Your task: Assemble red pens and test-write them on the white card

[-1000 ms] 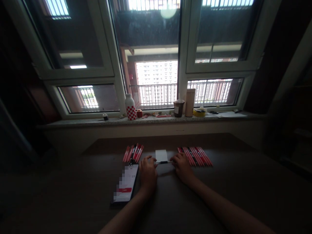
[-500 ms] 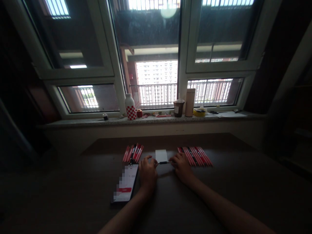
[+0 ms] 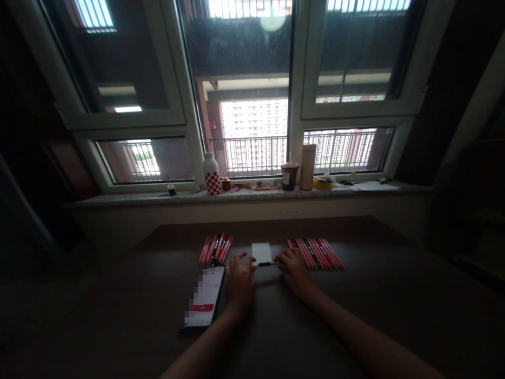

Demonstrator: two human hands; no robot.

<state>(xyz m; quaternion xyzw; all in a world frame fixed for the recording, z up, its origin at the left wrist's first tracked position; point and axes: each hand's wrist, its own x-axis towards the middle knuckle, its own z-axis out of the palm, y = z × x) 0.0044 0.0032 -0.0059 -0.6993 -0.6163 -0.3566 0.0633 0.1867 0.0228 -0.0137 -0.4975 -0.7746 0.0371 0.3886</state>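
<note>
Between my two hands a pen (image 3: 265, 264) with a dark grip section is held level, just in front of a small white paper pad (image 3: 261, 252) on the table. My left hand (image 3: 240, 276) pinches its left end between thumb and finger. The right end sits in the closed fingertips of my right hand (image 3: 294, 269). Beyond my left hand lies a row of red and black pens (image 3: 216, 249). A longer row of similar pens (image 3: 317, 253) lies beside and behind my right hand. A phone (image 3: 203, 300) with a lit screen rests left of my left wrist.
The dark table (image 3: 276, 337) ends at a wall below the window. On the stone sill (image 3: 181, 197) stand a checkered bottle (image 3: 212, 176), a drink cup (image 3: 289, 176), a tan flask (image 3: 307, 167), a yellow tape roll (image 3: 322, 182) and papers (image 3: 373, 186).
Hardly anything differs. Both hands keep hold of the pen in almost the same place, and the whole view has shifted very slightly.
</note>
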